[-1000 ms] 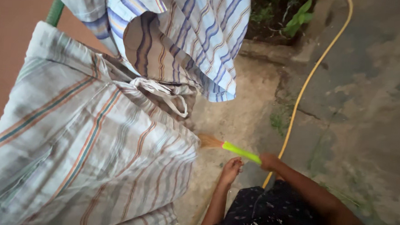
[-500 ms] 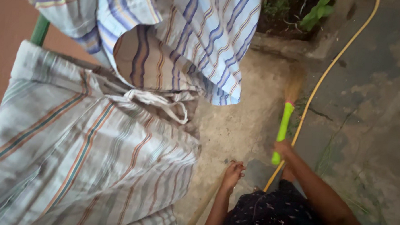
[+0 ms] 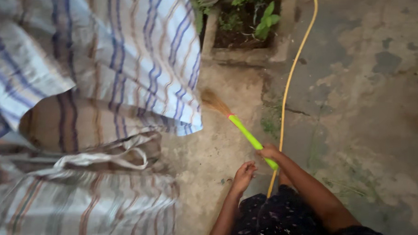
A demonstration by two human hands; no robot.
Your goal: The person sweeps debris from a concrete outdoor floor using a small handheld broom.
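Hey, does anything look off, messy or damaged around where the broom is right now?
Mostly the ground: the concrete is stained and patchy, with a crack by the yellow hose and weeds growing there. The right hand holds the green-handled broom; the left hand is beside it. Striped cloths hang low.

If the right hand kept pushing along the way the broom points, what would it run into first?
Probably the hanging striped cloth: the right hand aims the green-handled broom up-left, its bristles near the cloth's lower corner, though depth is unclear.
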